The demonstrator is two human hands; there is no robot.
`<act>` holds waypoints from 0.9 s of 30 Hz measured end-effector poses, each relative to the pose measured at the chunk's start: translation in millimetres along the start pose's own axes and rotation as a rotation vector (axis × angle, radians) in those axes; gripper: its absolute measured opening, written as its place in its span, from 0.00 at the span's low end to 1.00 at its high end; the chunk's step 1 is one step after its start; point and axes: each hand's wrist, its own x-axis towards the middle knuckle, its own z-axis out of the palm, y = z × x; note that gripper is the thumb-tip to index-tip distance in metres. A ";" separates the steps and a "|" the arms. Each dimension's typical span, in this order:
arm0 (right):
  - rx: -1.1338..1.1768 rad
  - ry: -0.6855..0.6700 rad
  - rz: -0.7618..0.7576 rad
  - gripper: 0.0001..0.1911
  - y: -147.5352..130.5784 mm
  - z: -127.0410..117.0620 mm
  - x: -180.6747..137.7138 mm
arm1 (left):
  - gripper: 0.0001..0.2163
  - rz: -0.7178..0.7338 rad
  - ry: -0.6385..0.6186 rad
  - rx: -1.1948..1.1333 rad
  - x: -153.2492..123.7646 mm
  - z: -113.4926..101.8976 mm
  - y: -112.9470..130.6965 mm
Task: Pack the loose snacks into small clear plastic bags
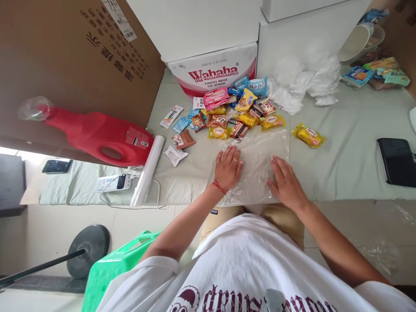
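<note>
A clear plastic bag (255,167) lies flat at the front edge of the cloth-covered table. My left hand (228,167) rests flat on its left side, fingers stretched out. On the bag's right side lies my right hand (287,180), its fingers extended and touching the film. Just beyond the bag is a pile of small wrapped snacks, among them a pink packet (216,98) and a yellow cookie packet (246,100). One yellow wrapped snack (308,135) sits apart, to the right of the bag.
A Wahaha carton (214,71) stands behind the snacks, with crumpled clear bags (302,84) to its right. On the left are a red jug (107,136), a plastic film roll (147,171) and a power strip (113,183). A black device (398,161) lies at right.
</note>
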 end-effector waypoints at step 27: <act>-0.102 -0.009 -0.266 0.24 1.6 19.0 232.9 | 0.29 -0.040 -0.078 0.202 4.7 4.4 -48.7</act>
